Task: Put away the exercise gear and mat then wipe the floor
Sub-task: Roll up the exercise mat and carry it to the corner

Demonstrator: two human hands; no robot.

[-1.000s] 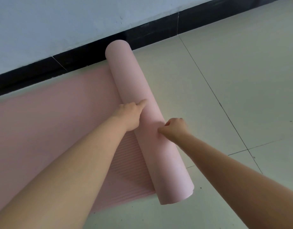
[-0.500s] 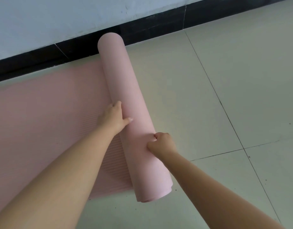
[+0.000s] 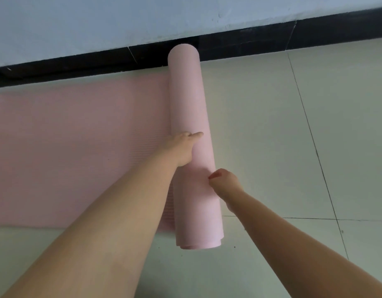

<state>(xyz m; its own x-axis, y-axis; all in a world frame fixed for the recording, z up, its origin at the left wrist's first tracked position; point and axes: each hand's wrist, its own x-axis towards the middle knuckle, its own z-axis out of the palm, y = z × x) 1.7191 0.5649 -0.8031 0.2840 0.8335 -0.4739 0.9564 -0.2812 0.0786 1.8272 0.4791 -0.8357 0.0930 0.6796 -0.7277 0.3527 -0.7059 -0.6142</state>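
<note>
Against the black baseboard we note the far end of the pink mat, half rolled (flat part left of the roll). Our left hand lies on the roll, fingers straight; right hand curls round its right side.

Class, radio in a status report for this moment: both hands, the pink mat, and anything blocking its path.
Left hand and right hand both on the pink foam mat roll. Mat half rolled, flat part left on pale tiled floor. Nothing in the way.
</note>
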